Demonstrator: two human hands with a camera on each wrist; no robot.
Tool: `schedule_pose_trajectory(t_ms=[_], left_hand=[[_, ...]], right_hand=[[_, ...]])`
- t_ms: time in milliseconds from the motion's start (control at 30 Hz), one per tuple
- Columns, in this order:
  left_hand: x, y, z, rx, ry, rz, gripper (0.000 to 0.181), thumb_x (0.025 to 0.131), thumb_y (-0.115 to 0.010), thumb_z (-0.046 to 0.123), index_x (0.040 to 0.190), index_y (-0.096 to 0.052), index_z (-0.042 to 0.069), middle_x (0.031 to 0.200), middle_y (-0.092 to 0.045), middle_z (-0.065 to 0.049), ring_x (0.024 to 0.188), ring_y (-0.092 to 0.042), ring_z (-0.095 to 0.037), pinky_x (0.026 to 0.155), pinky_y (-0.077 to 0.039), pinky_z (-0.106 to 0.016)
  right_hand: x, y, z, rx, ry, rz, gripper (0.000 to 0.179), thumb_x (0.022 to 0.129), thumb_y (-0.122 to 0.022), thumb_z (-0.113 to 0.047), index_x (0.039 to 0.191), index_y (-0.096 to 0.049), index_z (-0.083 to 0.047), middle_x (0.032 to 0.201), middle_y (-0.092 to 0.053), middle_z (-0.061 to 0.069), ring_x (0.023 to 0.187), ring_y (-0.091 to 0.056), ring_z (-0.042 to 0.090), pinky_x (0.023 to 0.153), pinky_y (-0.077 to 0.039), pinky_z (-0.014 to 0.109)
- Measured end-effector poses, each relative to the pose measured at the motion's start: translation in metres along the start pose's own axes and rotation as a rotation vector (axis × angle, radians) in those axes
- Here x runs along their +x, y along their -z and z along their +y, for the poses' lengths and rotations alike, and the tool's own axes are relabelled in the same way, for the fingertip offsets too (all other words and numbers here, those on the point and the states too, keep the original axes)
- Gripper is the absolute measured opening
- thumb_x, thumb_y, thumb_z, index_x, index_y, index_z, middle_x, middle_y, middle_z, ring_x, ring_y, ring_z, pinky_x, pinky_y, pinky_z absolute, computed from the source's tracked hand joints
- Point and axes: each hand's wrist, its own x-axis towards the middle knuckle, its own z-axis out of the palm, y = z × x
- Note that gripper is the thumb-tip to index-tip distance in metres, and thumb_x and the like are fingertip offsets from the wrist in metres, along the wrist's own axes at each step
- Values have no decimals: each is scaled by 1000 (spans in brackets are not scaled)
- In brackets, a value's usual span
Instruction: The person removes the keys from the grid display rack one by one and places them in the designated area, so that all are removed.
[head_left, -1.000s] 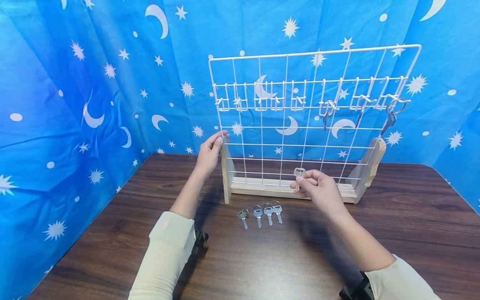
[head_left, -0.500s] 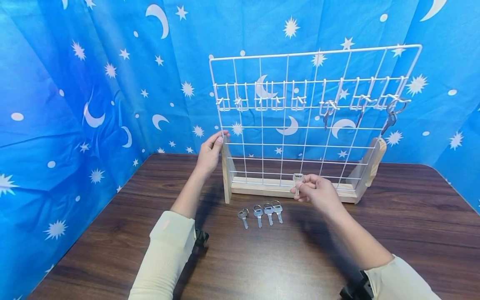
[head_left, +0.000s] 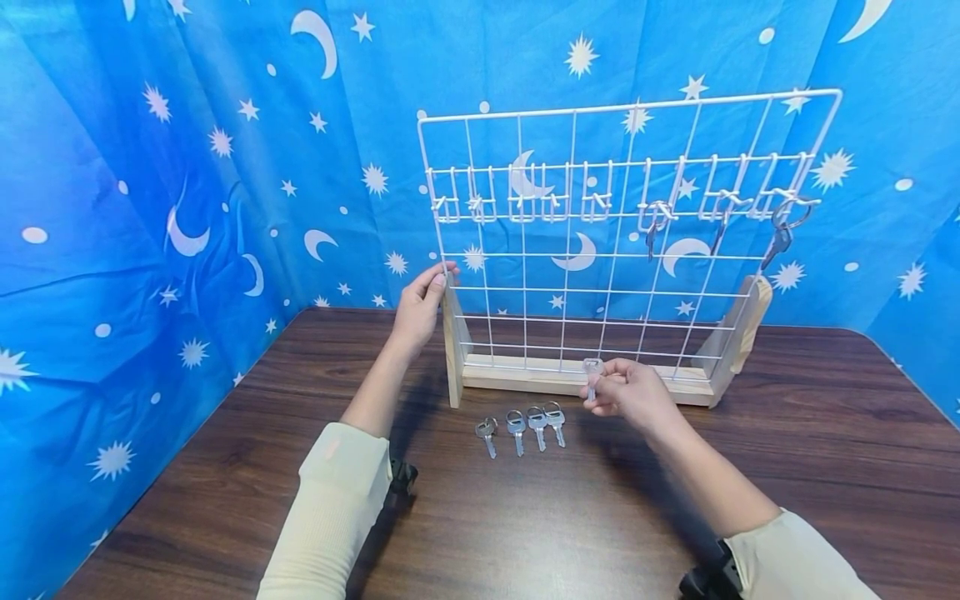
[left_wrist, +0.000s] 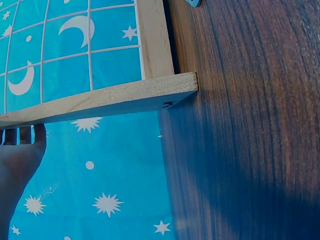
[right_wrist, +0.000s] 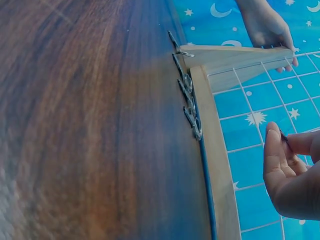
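Observation:
A white wire grid rack (head_left: 570, 287) with wooden legs stands on the dark wooden table. My left hand (head_left: 422, 310) grips the top of its left wooden leg (head_left: 453, 358); the right wrist view shows the fingers at that leg's end. Between thumb and fingers of my right hand (head_left: 637, 393) a silver key (head_left: 592, 365) is pinched, head up, in front of the rack's lower bar. Its lower part is partly hidden by the fingers. Several keys with rings lie in a row on the table, among them a left one (head_left: 487, 437) and a right one (head_left: 555, 427).
White hooks (head_left: 597, 202) line the grid's upper part. Keys hang from the right-hand hooks, one of them a dark-looking key (head_left: 778, 242) at the far right. A blue curtain (head_left: 225, 167) with moons and stars stands behind the table (head_left: 480, 533).
My right hand has sunk a little with the pinched key, from before the grid down to the wooden bar. My left hand has stayed on the rack's leg.

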Motion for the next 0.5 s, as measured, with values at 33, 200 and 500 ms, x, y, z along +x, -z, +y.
schedule_pose_trajectory(t_ms=[33, 200, 500], left_hand=[[0, 0, 0, 0, 1, -1, 38, 101, -38, 24, 129, -52, 3, 125, -57, -12, 115, -52, -24, 98, -40, -37], [0, 0, 1, 6, 7, 3, 36, 101, -39, 24, 128, -54, 7, 124, -58, -11, 115, -52, -22, 97, -41, -37], [0, -1, 0, -3, -3, 10, 35, 101, -39, 21, 128, -53, 4, 123, -58, -11, 114, -53, -22, 96, -42, -35]], right_hand=[[0, 0, 1, -7, -5, -6, 10, 93, -48, 1, 94, -47, 11, 79, -68, 14, 61, -64, 9, 61, -55, 24], [2, 0, 6, -24, -28, -38, 10, 93, -48, 0, 94, -48, 10, 81, -67, 18, 62, -64, 11, 62, -55, 25], [5, -2, 16, -72, -84, -95, 14, 93, -47, 2, 96, -49, 15, 85, -66, 22, 64, -64, 13, 62, -55, 26]])
